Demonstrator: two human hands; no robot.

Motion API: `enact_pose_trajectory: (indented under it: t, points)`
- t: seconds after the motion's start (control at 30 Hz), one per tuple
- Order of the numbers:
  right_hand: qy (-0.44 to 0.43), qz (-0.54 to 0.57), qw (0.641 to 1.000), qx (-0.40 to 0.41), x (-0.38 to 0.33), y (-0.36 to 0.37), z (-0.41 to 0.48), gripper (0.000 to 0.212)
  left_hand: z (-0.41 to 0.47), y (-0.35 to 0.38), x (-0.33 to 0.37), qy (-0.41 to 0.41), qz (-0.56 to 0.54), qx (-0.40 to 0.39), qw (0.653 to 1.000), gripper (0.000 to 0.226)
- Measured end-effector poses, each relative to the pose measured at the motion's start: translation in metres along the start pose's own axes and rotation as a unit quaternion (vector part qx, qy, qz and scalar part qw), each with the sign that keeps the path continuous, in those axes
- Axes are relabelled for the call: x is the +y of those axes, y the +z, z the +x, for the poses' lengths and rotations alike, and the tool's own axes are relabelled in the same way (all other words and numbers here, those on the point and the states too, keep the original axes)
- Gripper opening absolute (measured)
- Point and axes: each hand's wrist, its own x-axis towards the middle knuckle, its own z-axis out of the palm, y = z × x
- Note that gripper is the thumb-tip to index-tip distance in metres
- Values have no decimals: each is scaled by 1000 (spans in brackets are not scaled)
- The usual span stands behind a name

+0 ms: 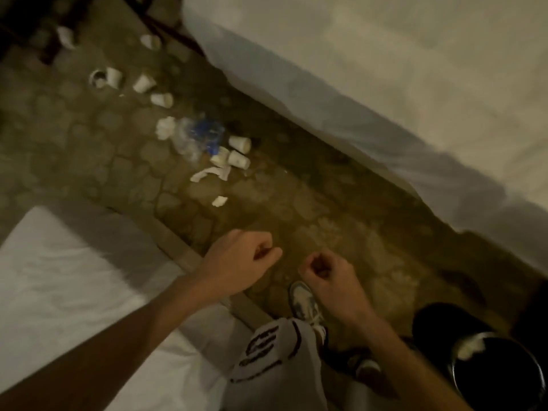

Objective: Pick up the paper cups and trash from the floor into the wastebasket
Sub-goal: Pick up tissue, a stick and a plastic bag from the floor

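Head view looks down on us standing in the strip of patterned carpet (335, 212) between two white beds, one at our left (74, 277) and one along the right (400, 69). Our left hand (243, 259) and right hand (326, 272) hang out in front, near each other but apart. Both have the fingers curled in toward the palm, and we see nothing held in either (the picture is soft with blur).

The litter lies well ahead of the hands. Closest is a small paper scrap (219, 200), then torn white strips (211, 172). Beyond them, two paper cups (239, 143) lie on their sides beside a clear plastic wrapper with blue print (198, 135) and a crumpled tissue (166, 129). More tipped cups (144, 83) trail off toward the far left.

The black wastebasket (504, 381) stands at our lower right, just beside our right forearm, with something white (471, 345) already inside. One sneaker (305, 302) and a patterned trouser leg (275, 351) show below the hands.
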Motion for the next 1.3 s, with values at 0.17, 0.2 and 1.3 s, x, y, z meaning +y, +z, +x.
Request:
enact_pose_trajectory:
  t: [0.17, 0.2, 1.3]
  points:
    - [-10, -96, 989, -108, -53, 50, 69, 5, 1, -5, -85, -145, -240, 116, 953, 28]
    - [-9, -108, 987, -116, -57, 52, 77, 6, 4, 0, -93, -168, -257, 128, 943, 28]
    - [-54, -351, 858, -370, 140, 361, 654, 42, 336, 253, -561, -430, -457, 251, 737, 51]
